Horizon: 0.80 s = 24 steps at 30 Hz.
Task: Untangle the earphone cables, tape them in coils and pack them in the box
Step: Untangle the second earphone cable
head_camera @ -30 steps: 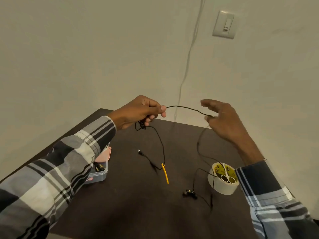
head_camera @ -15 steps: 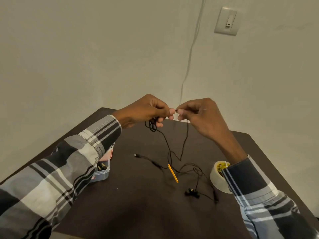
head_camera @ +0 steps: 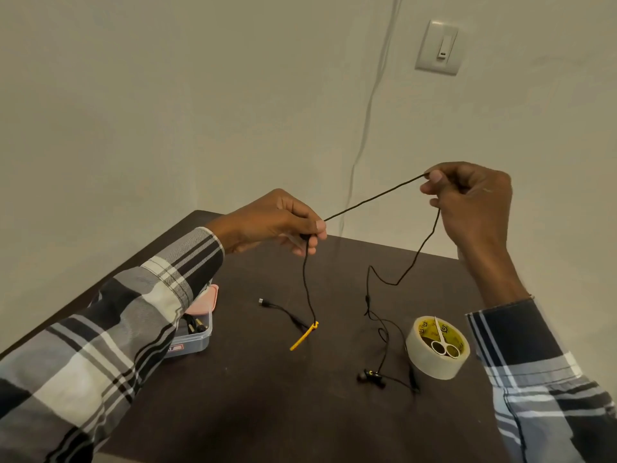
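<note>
Since half a second ago, hands separate: left hand point(head_camera: 278, 225) and right hand point(head_camera: 467, 198) pinch thin black earphone cable point(head_camera: 374, 198) taut; coiling, taping, boxing remain.

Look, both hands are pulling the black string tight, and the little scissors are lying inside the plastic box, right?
Not quite. The left hand and right hand do pinch the black earphone cable taut between them, but the scissors lie inside the hole of the tape roll, not in the plastic box, which sits on the other side of the table. The head view shows it.
</note>
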Motion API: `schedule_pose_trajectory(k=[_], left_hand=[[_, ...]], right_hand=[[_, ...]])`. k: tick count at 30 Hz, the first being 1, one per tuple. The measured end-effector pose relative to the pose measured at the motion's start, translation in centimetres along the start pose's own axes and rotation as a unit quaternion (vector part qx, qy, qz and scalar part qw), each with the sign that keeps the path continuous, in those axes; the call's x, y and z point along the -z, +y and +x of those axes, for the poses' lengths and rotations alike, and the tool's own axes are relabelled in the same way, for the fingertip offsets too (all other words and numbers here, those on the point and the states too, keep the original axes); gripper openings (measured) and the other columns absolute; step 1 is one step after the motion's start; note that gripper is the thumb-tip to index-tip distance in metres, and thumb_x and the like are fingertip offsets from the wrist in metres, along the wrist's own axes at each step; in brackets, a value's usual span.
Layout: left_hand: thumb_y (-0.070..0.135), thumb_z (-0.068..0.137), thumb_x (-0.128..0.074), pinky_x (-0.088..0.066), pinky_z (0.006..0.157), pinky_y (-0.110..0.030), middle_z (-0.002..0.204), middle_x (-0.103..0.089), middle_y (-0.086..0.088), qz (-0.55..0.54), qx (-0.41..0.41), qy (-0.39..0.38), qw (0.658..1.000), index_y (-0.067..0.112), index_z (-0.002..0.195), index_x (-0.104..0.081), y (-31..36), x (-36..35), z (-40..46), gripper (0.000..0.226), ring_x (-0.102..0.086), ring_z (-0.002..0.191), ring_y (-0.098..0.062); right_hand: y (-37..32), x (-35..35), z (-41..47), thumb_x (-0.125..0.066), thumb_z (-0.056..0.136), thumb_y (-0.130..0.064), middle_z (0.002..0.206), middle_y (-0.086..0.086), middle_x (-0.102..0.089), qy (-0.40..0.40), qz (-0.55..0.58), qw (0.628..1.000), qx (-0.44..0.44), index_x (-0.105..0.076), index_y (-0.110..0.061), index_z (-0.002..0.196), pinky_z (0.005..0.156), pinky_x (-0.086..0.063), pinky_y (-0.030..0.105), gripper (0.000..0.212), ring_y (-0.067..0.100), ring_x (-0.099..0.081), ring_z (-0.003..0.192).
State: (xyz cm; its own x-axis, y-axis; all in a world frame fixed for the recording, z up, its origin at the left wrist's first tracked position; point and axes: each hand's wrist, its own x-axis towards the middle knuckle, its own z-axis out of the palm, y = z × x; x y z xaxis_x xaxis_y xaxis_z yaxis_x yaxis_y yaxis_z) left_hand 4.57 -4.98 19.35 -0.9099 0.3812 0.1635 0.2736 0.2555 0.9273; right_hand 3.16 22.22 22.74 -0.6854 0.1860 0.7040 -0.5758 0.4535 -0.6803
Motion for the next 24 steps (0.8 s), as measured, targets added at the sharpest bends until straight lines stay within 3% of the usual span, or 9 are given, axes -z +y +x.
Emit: schedule_pose_trajectory(k=[3, 6, 9, 11, 13, 18, 21, 24], left_hand=[[0.013, 0.09, -0.065, -0.058, 0.083, -0.042, 0.092, -0.071, -0.022, 0.006, 0.0, 0.001, 1.0, -0.006, 0.102, -0.071, -0.3, 0.2, -0.2, 0.023, -0.07, 0.085, -0.029], [0.011, 0.091, -0.065, -0.058, 0.083, -0.041, 0.092, -0.072, -0.021, 0.015, -0.004, 0.025, 1.0, -0.005, 0.104, -0.072, -0.5, 0.2, -0.1, 0.021, -0.071, 0.084, -0.026], [0.01, 0.091, -0.065, -0.06, 0.079, -0.036, 0.088, -0.073, -0.018, 0.015, -0.008, 0.029, 0.999, -0.004, 0.104, -0.072, -0.3, -0.1, 0.2, 0.02, -0.071, 0.082, -0.024], [0.008, 0.092, -0.064, -0.061, 0.076, -0.032, 0.088, -0.073, -0.02, 0.029, -0.013, 0.025, 0.999, -0.003, 0.103, -0.072, 0.0, -0.6, 0.4, 0.018, -0.071, 0.082, -0.024], [0.006, 0.094, -0.062, -0.059, 0.072, -0.028, 0.087, -0.073, -0.019, 0.049, -0.021, 0.017, 0.998, -0.001, 0.101, -0.073, 0.3, -1.2, 0.6, 0.015, -0.071, 0.082, -0.024], [0.009, 0.093, -0.063, -0.057, 0.071, -0.024, 0.083, -0.075, -0.012, 0.131, -0.05, 0.033, 0.99, 0.002, 0.092, -0.075, 1.1, -2.3, 1.2, 0.014, -0.072, 0.078, -0.017], [0.003, 0.09, -0.062, -0.057, 0.069, -0.024, 0.077, -0.074, -0.008, 0.164, -0.071, 0.05, 0.983, 0.001, 0.089, -0.075, 1.1, -2.5, 1.4, 0.014, -0.073, 0.073, -0.016], [0.011, 0.09, -0.068, -0.058, 0.069, -0.023, 0.079, -0.075, -0.009, 0.172, -0.08, 0.049, 0.981, 0.002, 0.095, -0.075, 1.2, -2.6, 1.5, 0.013, -0.073, 0.073, -0.017]], right_hand=[[0.8, 0.4, 0.1, -0.064, 0.096, -0.019, 0.077, -0.011, -0.073, -0.013, -0.019, 1.0, -0.017, -0.071, -0.031, 0.084, 0.079, -0.061, 0.048, 0.019, 0.015, -0.073, 0.079], [1.8, 0.5, 0.1, -0.063, 0.094, -0.009, 0.095, -0.005, -0.077, -0.18, -0.175, 0.967, -0.045, -0.075, -0.026, 0.089, 0.071, -0.053, 0.032, 0.021, 0.018, -0.066, 0.079], [1.8, -0.2, -1.1, -0.064, 0.095, -0.008, 0.112, -0.006, -0.073, -0.244, -0.21, 0.946, -0.029, -0.074, -0.021, 0.115, 0.089, -0.048, 0.025, 0.026, 0.005, -0.063, 0.098], [0.9, -1.1, -2.2, -0.064, 0.096, -0.014, 0.109, -0.011, -0.073, -0.246, -0.142, 0.959, -0.002, -0.073, -0.024, 0.117, 0.096, -0.051, 0.027, 0.025, -0.001, -0.065, 0.1], [-0.2, -2.3, -3.3, -0.067, 0.095, -0.028, 0.103, -0.015, -0.073, -0.263, -0.093, 0.96, 0.01, -0.074, -0.026, 0.114, 0.094, -0.052, 0.025, 0.021, -0.005, -0.066, 0.098], [-1.5, -4.1, -4.8, -0.07, 0.078, -0.064, 0.074, -0.013, -0.075, -0.265, -0.083, 0.961, 0.004, -0.08, -0.027, 0.087, 0.063, -0.053, 0.025, 0.039, 0.0, -0.067, 0.066], [-1.4, -4.4, -5.0, -0.071, 0.075, -0.068, 0.065, -0.012, -0.071, -0.234, -0.093, 0.968, -0.008, -0.079, -0.026, 0.076, 0.059, -0.051, 0.027, 0.043, 0.005, -0.066, 0.061], [-1.2, -4.4, -4.8, -0.077, 0.078, -0.054, 0.066, -0.006, -0.073, -0.246, -0.091, 0.965, -0.017, -0.076, -0.024, 0.074, 0.063, -0.054, 0.035, 0.031, 0.009, -0.067, 0.063]])
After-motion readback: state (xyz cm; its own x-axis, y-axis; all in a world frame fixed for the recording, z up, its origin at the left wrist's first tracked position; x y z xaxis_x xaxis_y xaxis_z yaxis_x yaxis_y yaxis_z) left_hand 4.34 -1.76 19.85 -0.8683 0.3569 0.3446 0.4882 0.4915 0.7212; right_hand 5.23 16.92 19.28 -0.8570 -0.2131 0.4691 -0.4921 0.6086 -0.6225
